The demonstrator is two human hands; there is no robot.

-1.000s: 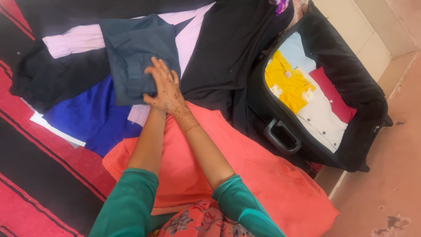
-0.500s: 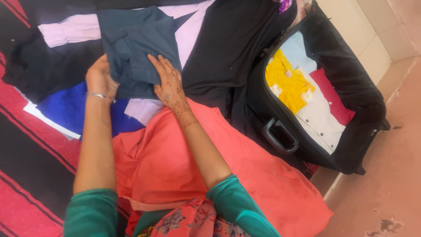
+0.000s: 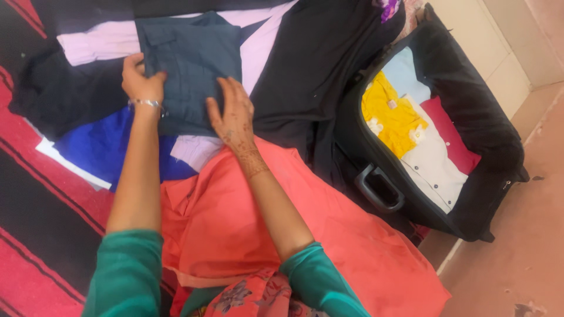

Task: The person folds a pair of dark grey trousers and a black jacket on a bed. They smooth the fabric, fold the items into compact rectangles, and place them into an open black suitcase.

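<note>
- The left hand [image 3: 140, 79], a thin silver bangle [image 3: 145, 103] on its wrist, sits at the left edge of a folded dark slate-blue cloth garment [image 3: 191, 67]; its fingers are curled together onto that edge, though whether they pinch the fabric or only press it I cannot tell.
- The right hand [image 3: 233, 114], marked with dark henna patterns, lies palm down on the lower right corner of the same garment; its fingers are straight and slightly apart, flat on the cloth, gripping nothing.
- The folded garment lies on top of a heap of clothes, between the two hands; under it shows a pale lilac shirt [image 3: 100, 44], a bright blue cloth [image 3: 106, 149] and a large black garment [image 3: 311, 70].
- A wide coral-orange cloth [image 3: 235, 223] spreads nearer the person, beneath both forearms; the sleeves are teal green.
- The heap rests on a red and black striped blanket [image 3: 41, 223].
- To the right, well apart from the hands, stands an open black fabric suitcase [image 3: 470, 105]; inside it lie folded yellow, white, red and light blue clothes.
</note>
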